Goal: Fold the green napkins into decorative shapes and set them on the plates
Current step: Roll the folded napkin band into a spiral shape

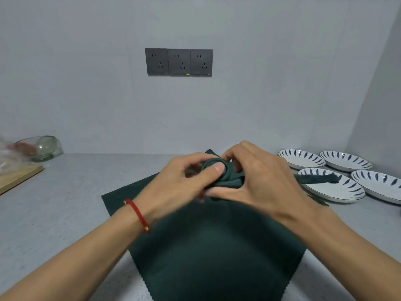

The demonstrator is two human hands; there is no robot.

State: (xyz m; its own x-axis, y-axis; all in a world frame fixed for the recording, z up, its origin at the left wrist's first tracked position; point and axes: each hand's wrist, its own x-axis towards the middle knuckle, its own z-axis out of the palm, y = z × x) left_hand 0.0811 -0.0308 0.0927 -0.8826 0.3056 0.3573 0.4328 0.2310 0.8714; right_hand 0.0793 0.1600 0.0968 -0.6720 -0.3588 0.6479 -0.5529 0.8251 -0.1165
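Bench point(65, 203) left of the flat napkin point(212, 246) lies open. Far left: glass bowl point(43, 147) and wooden board point(19, 177). Right: four plates point(325, 187) fill the corner against the walls.

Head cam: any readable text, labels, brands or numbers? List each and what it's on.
No text is readable in this view.
Wall socket panel: small marks at the lower corners, possibly a brand, too small to read; a tiny lit spot on the bottom edge, not legible.
Plates: blue leaf pattern only, no lettering.
Green napkin: plain.
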